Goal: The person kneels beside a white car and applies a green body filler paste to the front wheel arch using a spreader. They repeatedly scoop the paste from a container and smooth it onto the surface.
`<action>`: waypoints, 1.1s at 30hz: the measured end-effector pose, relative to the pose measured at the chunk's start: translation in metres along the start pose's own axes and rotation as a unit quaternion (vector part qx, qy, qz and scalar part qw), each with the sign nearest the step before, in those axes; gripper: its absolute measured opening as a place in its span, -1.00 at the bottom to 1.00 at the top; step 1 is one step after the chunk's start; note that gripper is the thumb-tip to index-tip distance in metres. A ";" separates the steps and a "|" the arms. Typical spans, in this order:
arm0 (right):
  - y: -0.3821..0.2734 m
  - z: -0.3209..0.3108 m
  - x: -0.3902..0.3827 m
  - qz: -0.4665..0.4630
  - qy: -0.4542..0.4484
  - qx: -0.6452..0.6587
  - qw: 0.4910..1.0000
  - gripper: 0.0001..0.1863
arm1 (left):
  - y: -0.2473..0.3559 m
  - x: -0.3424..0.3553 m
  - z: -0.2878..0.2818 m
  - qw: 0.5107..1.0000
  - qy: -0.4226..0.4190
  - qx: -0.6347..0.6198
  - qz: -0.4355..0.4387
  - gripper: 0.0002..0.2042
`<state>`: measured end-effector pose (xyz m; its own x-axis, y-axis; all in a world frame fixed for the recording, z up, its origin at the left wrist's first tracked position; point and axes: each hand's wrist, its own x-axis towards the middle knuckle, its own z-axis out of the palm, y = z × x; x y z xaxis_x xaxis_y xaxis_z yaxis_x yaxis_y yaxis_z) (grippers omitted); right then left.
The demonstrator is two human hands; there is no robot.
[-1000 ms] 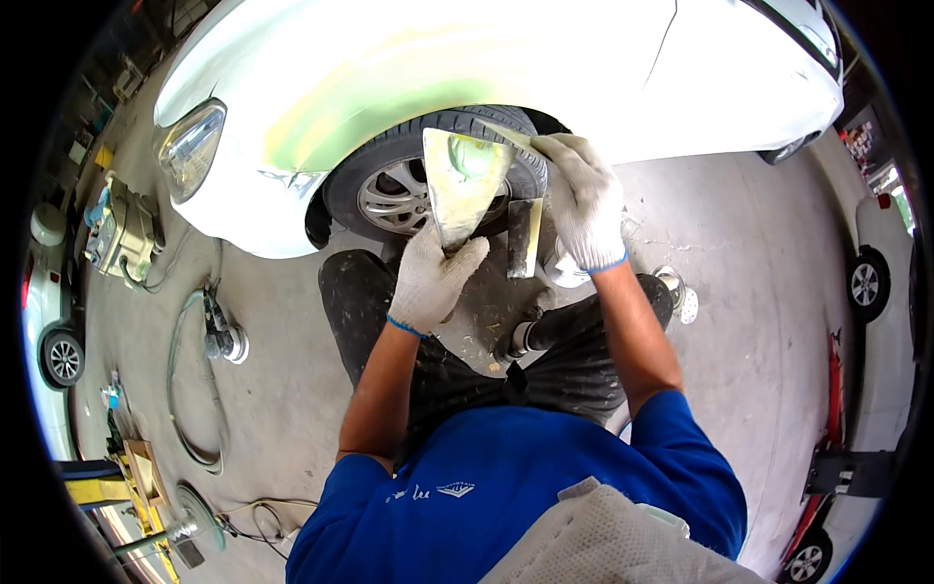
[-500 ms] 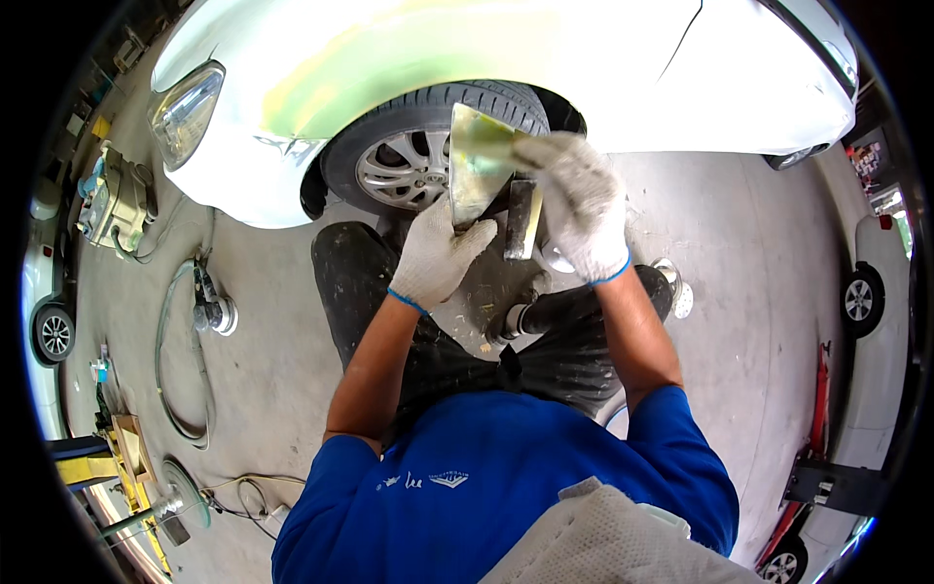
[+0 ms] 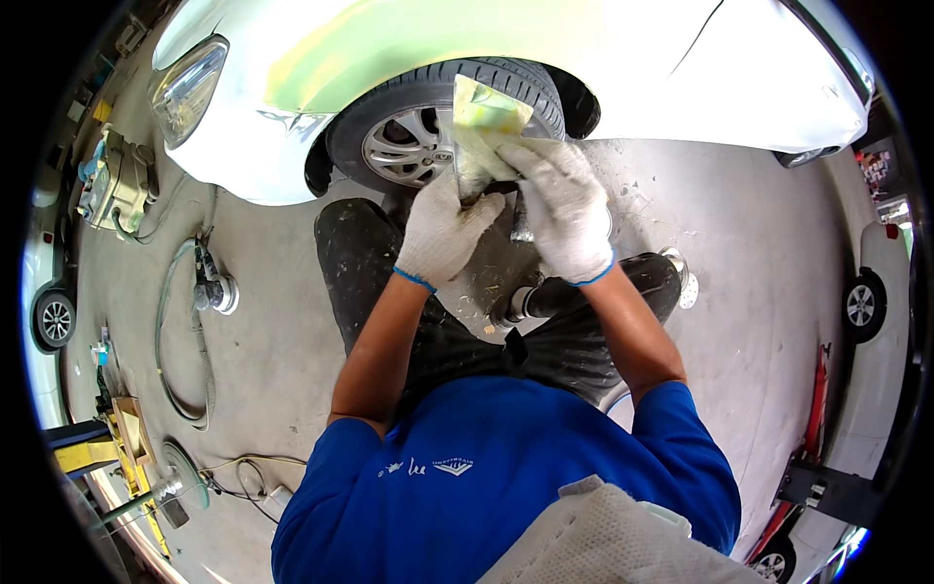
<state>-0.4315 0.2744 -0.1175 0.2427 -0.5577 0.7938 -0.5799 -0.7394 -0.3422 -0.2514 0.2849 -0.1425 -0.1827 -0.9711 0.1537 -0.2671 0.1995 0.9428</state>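
Observation:
My left hand (image 3: pixel 446 229), in a white knit glove, grips the lower end of a flat putty board (image 3: pixel 491 105) smeared with yellow-green filler. From the right, my gloved right hand (image 3: pixel 564 200) reaches over the board with its fingers pressed around a putty spreader (image 3: pixel 477 151), which motion blurs against the board's lower part. Both hands are in front of the car's front wheel (image 3: pixel 409 146). Above it, the white fender (image 3: pixel 389 44) carries a broad yellow-green patch along the wheel arch. Part of a dark, flat-ended thing (image 3: pixel 521 226) shows below the hands; its kind is unclear.
A sander (image 3: pixel 216 292) with a hose lies on the floor at left, below a boxy machine (image 3: pixel 119 185). A green-rimmed reel-like disc (image 3: pixel 185 475) and cables are at lower left. Other cars stand at both sides, with a red lift part (image 3: pixel 819 404) at right.
My right hand has moved down and left, bringing the spreader lower across the board. The board has tilted and shifted slightly up in view.

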 end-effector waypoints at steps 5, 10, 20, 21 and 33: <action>0.012 0.004 0.003 0.164 0.073 0.199 0.963 -0.68 | -0.001 0.000 0.003 1.000 -0.015 0.005 0.009 -0.61; 0.026 -0.012 0.010 0.058 -0.005 0.193 0.979 -0.66 | 0.003 -0.004 0.002 0.999 -0.023 -0.032 0.023 -0.60; 0.032 -0.019 0.017 0.102 0.063 0.068 0.990 -0.65 | 0.006 0.002 -0.005 0.999 -0.011 -0.025 0.044 -0.61; 0.032 -0.007 0.005 0.122 0.083 0.200 0.969 -0.63 | 0.011 0.004 -0.004 1.000 -0.022 0.008 -0.002 -0.63; 0.022 -0.027 0.017 -0.013 0.001 -0.002 1.000 -0.66 | 0.010 0.006 0.004 0.998 -0.030 0.025 0.050 -0.64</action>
<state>-0.4616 0.2592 -0.0981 0.2554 -0.5374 0.8037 -0.5763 -0.7521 -0.3198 -0.2593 0.2812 -0.1335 -0.2677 -0.9363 0.2273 -0.2913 0.3035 0.9072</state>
